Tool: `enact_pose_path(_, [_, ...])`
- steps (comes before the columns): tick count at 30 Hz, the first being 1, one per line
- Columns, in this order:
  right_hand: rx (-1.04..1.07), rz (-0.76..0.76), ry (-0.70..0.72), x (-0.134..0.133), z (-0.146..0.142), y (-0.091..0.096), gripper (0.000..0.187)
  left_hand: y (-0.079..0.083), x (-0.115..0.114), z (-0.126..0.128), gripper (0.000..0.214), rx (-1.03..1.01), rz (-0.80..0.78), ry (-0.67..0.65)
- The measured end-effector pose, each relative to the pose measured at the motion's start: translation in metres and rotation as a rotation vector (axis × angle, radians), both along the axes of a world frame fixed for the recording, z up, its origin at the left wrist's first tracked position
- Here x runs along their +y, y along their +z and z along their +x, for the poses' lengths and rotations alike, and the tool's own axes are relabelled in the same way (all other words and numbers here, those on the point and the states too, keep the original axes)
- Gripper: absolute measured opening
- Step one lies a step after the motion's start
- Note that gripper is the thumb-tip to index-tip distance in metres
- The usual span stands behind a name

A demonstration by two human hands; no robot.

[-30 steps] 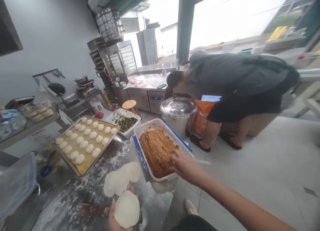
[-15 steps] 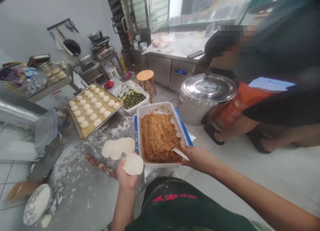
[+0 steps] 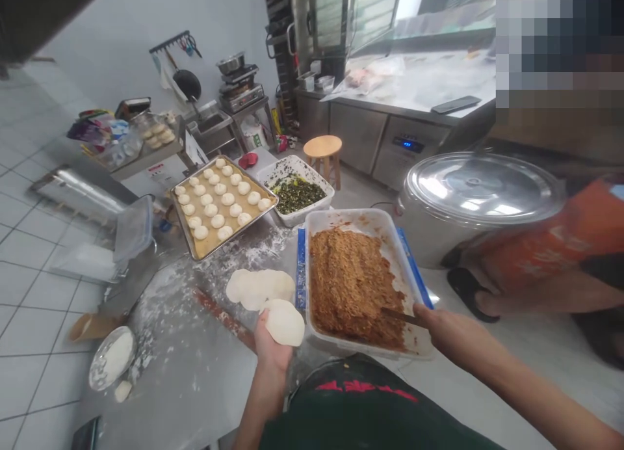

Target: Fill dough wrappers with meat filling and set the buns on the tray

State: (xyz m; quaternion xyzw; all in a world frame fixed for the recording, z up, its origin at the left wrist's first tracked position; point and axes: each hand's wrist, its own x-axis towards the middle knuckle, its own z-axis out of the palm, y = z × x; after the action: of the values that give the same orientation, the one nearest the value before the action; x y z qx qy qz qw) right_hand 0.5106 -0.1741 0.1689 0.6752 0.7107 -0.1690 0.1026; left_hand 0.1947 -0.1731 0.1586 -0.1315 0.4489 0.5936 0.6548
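A round dough wrapper [image 3: 285,322] lies across the palm and fingers of my left hand [image 3: 273,354], the thumb pressing its edge. My right hand [image 3: 441,326] is closed round a flat, thin spatula [image 3: 400,316], its tip dug into brown minced filling [image 3: 348,287]. That filling heaps up in a clear plastic tub [image 3: 373,220] at the table's edge. More flat wrappers [image 3: 260,289] overlap on the floured steel table beside my left hand. A rolling pin [image 3: 221,317] lies left of it, partly hidden behind the wrist.
A tray [image 3: 195,253] of filled buns and a white tub [image 3: 292,217] of chopped greens stand at the back. A flour bowl [image 3: 113,359] sits front left. Rightward are a large lidded pot [image 3: 482,186] and a person's leg [image 3: 531,300]; a wooden stool [image 3: 322,147] stands behind.
My view has swung left, so things sit further right in it. The spatula has turned from its broad pale face to its edge, with its tip in the filling. The wrapper stays in my left hand.
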Motion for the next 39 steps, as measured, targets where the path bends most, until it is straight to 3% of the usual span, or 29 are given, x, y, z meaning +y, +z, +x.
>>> enact_pose_path(5, [0.031,-0.085,-0.009,-0.005,-0.008,0.014,0.015,-0.018,-0.003,-0.009,0.029,-0.055,0.029,-0.091])
enact_pose_path(9, [0.068,-0.130,-0.042,-0.015,-0.023,0.005,0.021,-0.037,-0.006,-0.013,0.036,-0.120,0.069,-0.229])
enact_pose_path(14, [0.054,-0.091,-0.072,-0.025,-0.028,-0.005,0.024,-0.054,-0.010,-0.018,0.037,-0.167,0.063,-0.302])
enact_pose_path(18, [0.016,-0.005,-0.066,-0.017,-0.028,0.001,0.028,-0.055,-0.009,-0.020,0.036,-0.187,0.083,-0.326])
enact_pose_path(23, [0.012,-0.021,0.015,-0.005,-0.040,0.002,0.020,-0.048,-0.007,-0.018,0.034,-0.183,0.056,-0.333])
enact_pose_path(30, [0.009,0.015,-0.014,-0.017,-0.046,-0.010,0.023,-0.053,-0.009,-0.017,0.034,-0.181,0.012,-0.325])
enact_pose_path(39, [0.068,0.112,0.150,-0.013,-0.048,-0.010,0.017,-0.049,-0.007,-0.015,0.032,-0.143,-0.003,-0.328])
